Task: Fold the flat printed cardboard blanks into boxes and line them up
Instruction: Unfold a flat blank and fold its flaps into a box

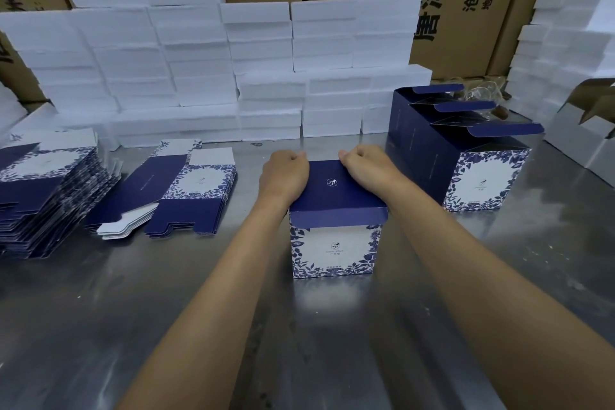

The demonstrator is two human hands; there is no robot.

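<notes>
1. The box (334,220) stood upright on the steel table (233,326), right in front of the person, its dark blue lid panel folded flat across the top.
2. Left hand (284,173) lay on the lid's far left corner, fingers curled over the back edge and gripping it; right hand (366,165) did the same at the far right corner. Both were grasping the box, neither released.
3. My read: this was the closing press. Done well, it called for even pressure from both hands so the lid sat square, with its front lip running level along the printed face.
4. The tuck at the back was hidden behind the hands, so I couldn't tell whether it had seated.
5. Finished boxes (466,160) waited in a row to the right, their lids open; this one belonged alongside them.
6. More flat blanks (173,196) lay to the left, beside a taller stack of blanks (43,196).
</notes>
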